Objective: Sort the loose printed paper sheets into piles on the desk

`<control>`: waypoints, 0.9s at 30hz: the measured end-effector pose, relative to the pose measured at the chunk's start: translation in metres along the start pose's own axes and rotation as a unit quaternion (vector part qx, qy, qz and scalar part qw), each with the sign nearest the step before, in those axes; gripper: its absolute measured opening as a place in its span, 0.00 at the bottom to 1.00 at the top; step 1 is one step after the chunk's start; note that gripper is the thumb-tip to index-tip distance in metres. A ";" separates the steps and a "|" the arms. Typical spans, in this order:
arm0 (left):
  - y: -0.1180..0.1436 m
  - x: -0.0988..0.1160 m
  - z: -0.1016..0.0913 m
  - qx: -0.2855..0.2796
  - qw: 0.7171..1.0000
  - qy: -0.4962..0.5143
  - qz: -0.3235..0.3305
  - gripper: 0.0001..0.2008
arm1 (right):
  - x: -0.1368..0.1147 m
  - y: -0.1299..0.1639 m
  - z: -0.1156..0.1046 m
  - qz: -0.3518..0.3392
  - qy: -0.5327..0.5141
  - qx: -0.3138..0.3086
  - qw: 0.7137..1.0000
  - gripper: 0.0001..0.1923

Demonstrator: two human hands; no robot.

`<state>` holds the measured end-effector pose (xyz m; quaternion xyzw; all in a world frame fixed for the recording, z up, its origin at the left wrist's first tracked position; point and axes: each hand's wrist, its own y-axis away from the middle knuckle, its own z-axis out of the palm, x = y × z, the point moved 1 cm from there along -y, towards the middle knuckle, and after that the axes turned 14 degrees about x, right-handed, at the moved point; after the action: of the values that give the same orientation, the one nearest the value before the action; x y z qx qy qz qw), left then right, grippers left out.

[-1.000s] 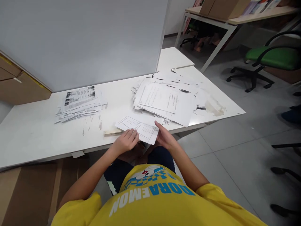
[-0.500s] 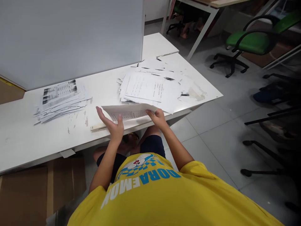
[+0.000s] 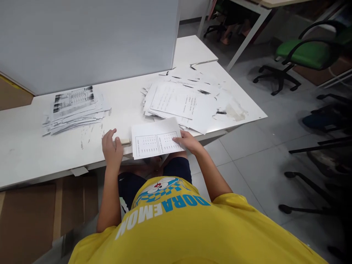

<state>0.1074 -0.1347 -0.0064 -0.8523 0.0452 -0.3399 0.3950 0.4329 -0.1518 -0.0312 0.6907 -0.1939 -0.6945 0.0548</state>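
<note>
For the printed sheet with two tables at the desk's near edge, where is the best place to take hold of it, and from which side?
Probably the sheet's near edge, coming from the person's side. That edge overhangs the desk, so fingers can slip under and pinch it. The right hand already holds its right edge; the left hand rests on the desk beside it, leaving the left corner free.

I'm looking at thin matt white paper: the printed sheet point(image 3: 156, 138) under my right hand point(image 3: 189, 142) is lying flat and smooth, black ink tables on it. My left hand point(image 3: 112, 149) is resting on the desk point(image 3: 33, 154), a smooth white laminate, scuffed and smudged grey. The two paper stacks point(image 3: 74, 110) point(image 3: 183, 104) are showing toner streaks. I'm seeing a matt grey partition panel point(image 3: 88, 40), green cloth on the chair point(image 3: 308, 55), glossy floor tiles point(image 3: 255, 161), and a yellow cloth shirt point(image 3: 192, 234).
</note>
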 end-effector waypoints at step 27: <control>0.028 -0.026 0.007 -0.133 0.977 -0.136 0.099 0.25 | 0.017 0.019 0.024 0.037 0.047 0.039 0.997 0.15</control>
<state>0.0973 -0.1409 -0.0434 -0.9267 0.1205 -0.1709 0.3124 0.4048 -0.1709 -0.0416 0.7169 -0.2434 -0.6503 0.0625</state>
